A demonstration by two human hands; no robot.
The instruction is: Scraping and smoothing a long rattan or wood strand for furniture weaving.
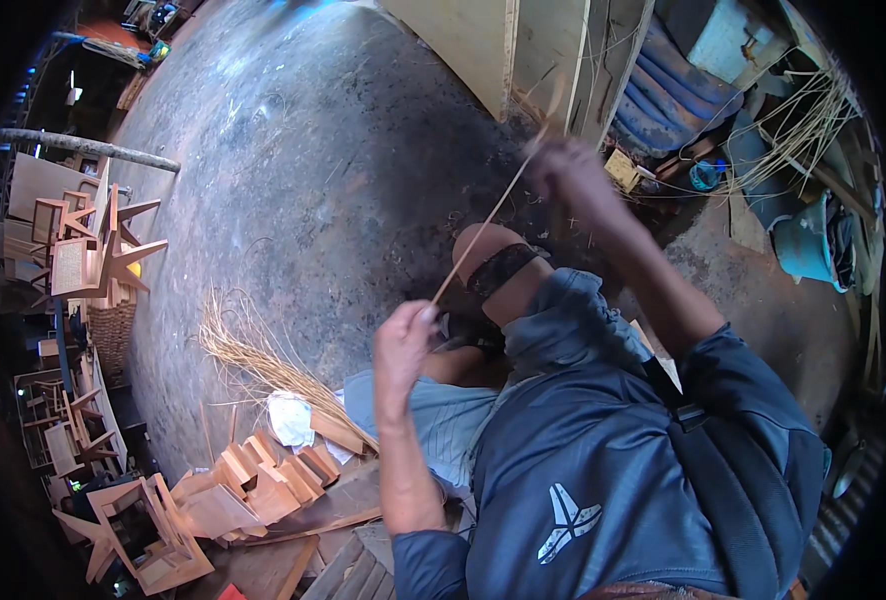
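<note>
A long thin strip of rattan cane (485,232) is stretched slantwise in front of my body. My left hand (403,338) is closed, pinching the strip's near end between thumb and fingers. My right hand (568,168), arm reaching forward, is at the far part of the strip and looks closed around it, though motion blurs its fingers. Beyond that hand a blurred piece of the strip sticks up. Between the two hands the strip passes close to my bent knee, which has a dark band (503,268) around it. A bundle of loose cane strips (263,350) lies on the floor to the left.
Wooden blocks (253,480) and a white cloth (291,418) are beside the bundle. Wooden chair frames (103,255) stand far left. Tall boards (463,45) lean ahead. To the right are a blue bucket (801,245), tangled cane (798,130) and a blue ribbed object (668,95).
</note>
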